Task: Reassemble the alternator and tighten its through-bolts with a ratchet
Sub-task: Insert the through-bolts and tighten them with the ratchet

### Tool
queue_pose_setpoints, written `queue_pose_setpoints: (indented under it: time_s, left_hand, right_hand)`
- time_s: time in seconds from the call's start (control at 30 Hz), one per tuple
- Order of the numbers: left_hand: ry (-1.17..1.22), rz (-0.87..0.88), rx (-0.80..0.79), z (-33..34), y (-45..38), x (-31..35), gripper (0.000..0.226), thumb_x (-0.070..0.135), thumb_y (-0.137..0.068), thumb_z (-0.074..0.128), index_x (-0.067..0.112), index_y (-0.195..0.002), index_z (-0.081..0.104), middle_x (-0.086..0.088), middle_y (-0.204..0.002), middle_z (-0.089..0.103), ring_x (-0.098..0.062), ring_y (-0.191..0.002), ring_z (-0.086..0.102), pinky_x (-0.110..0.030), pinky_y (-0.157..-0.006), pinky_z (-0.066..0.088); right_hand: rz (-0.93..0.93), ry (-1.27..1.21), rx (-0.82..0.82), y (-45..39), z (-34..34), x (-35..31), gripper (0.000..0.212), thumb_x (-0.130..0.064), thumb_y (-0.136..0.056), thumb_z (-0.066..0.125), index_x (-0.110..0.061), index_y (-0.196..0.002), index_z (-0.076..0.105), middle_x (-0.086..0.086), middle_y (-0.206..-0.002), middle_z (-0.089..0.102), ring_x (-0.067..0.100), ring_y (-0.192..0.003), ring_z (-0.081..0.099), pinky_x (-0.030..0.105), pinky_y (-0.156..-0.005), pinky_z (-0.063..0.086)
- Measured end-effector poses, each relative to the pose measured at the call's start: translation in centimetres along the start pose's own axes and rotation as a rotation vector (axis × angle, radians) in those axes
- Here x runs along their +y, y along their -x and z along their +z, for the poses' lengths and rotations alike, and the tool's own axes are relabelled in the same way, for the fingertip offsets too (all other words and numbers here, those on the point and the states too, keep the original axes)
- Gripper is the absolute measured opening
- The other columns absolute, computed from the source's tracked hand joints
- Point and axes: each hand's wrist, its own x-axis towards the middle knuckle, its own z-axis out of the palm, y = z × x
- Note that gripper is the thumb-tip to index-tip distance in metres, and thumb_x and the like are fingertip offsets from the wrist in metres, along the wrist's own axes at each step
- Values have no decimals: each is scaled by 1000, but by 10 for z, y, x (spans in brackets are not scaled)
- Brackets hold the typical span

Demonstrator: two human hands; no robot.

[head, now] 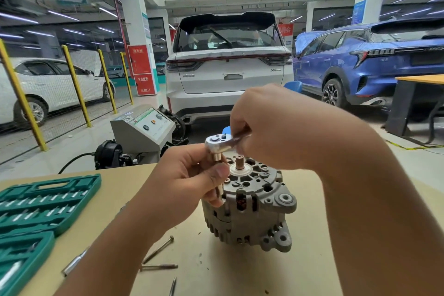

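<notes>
My right hand (pixel 269 125) grips the ratchet (pixel 222 144) handle; my left hand (pixel 192 182) pinches its socket extension (pixel 217 158) atop the alternator (pixel 249 209), frame centre.

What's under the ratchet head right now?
Under the ratchet head a socket or extension runs down to the alternator rim. The left hand pinches it; its fingers cover the lower end and any bolt head.

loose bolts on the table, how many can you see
3. One long grey steel bolt lies angled below the left forearm, a second lies flat just beneath it, and a third is cut off by the bottom edge. Others may be hidden behind the arms.
</notes>
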Motion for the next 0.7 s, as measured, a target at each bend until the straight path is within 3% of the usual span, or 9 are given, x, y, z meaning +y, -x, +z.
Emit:
queue_pose_setpoints:
  time_s: [0.1,0.2,0.33,0.37,0.47,0.57,0.63,0.7]
  left_hand:
    - [-43,40,72,3,1,-1,9,31,-83,76,24,-87,80,-7,-61,67,-22,-48,65,-28,-51,56]
    - [-80,75,96,6,0,-2,7,35,-83,76,31,-87,80,-4,-57,64,-21,-44,63,-31,-47,54]
    - [-43,48,91,5,0,-3,7,32,-84,75,27,-81,79,-7,-57,62,-20,-44,60,-33,-47,56]
    - [-40,56,95,5,0,-3,6,31,-84,76,27,-84,79,-10,-58,64,-19,-44,60,-33,-47,56]
    - [-43,84,96,5,1,-3,6,31,-84,76,31,-89,80,-15,-64,67,-22,-44,62,-31,-47,55]
    - [-20,78,80,5,0,-3,5,27,-84,75,27,-87,79,-18,-68,66,-19,-46,60,-30,-47,55]
    - [15,61,69,4,0,-3,3,25,-85,77,23,-84,79,-17,-70,66,-17,-48,58,-31,-48,55]
    - [23,50,67,5,0,-3,4,25,-86,78,23,-83,79,-15,-70,68,-16,-49,58,-31,-49,56]
  right_hand:
    - [-46,45,-16,3,-3,-2,11,-21,-85,73,-20,-81,63,-6,-77,62,17,-69,61,30,-58,55]
    - [-23,-11,-47,3,-7,2,13,-18,-86,76,-27,-79,68,-12,-81,62,10,-73,60,24,-59,54]
    - [22,13,23,-3,1,4,8,-13,-88,68,-20,-90,72,0,-87,68,24,-80,65,43,-74,62]
    - [5,26,25,-2,1,3,4,-18,-87,70,-18,-90,72,1,-85,68,25,-77,66,43,-72,62]
    - [-31,64,-26,6,-7,-3,22,-37,-81,79,-18,-87,71,-4,-77,67,20,-70,66,36,-65,61]
    - [-13,-11,-42,7,-12,1,3,-24,-85,78,-25,-88,78,-9,-80,70,13,-74,66,30,-64,60]
    - [27,-44,-28,3,-8,4,18,-15,-90,71,-32,-91,77,-10,-87,69,13,-78,64,29,-66,58]
    - [33,-24,-23,1,-5,3,13,-16,-90,70,-27,-93,76,-5,-89,69,18,-79,65,36,-69,60]
